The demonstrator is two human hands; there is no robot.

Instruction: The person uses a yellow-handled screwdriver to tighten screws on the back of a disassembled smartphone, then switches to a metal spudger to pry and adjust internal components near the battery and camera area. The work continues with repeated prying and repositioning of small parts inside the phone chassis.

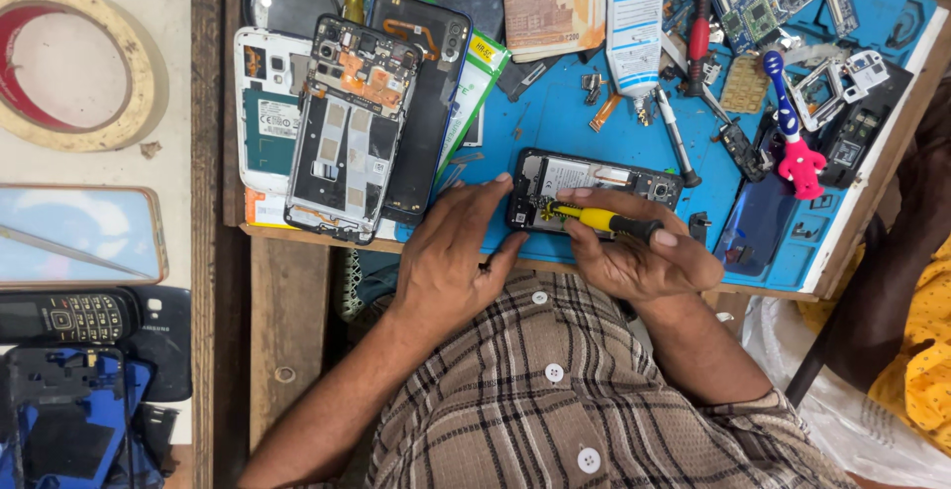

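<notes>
Phone [594,190] is lying opened on the table [555,122]; left hand [451,256] is pressing its edge, fingers together, right hand [644,256] is pinching a yellow screwdriver [599,218].

My shirt [555,410] is a brown and cream plaid with white buttons. The screwdriver [604,219] in my right hand [644,256] has a yellow handle with a black end. The opened phone [594,187] under it is black inside with a pale grey patch. It lies on a bright blue mat [555,127]. Beside it, a toothbrush [792,142] is blue with a hot pink base. A tape roll [69,63] is beige with a red core. A keypad phone [69,316] is black with grey keys. The wooden counter [287,321] is dull brown.
</notes>
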